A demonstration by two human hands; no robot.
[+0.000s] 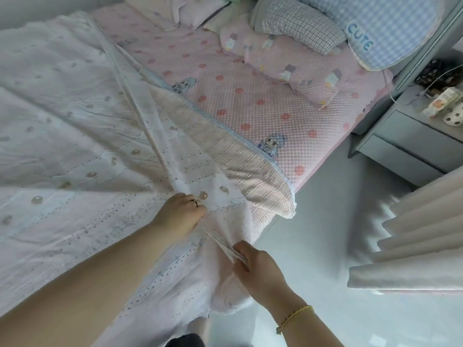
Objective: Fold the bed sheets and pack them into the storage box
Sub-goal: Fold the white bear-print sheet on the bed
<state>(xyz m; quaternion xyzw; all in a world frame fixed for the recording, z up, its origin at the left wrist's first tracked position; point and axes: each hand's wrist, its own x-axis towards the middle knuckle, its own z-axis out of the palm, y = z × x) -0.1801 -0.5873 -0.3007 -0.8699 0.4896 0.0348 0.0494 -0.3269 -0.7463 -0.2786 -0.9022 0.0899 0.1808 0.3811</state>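
A pink dotted bed (250, 101) stands on pale floor (325, 246), pillows (295, 63) at its head, grey nightstand (411, 144) beside it — cartons (443, 101) on top. The bed sheet (75, 126) covers the bed's left side; at its foot the left hand (179, 214) grips a fold, the right hand (260, 267) pinches an edge.
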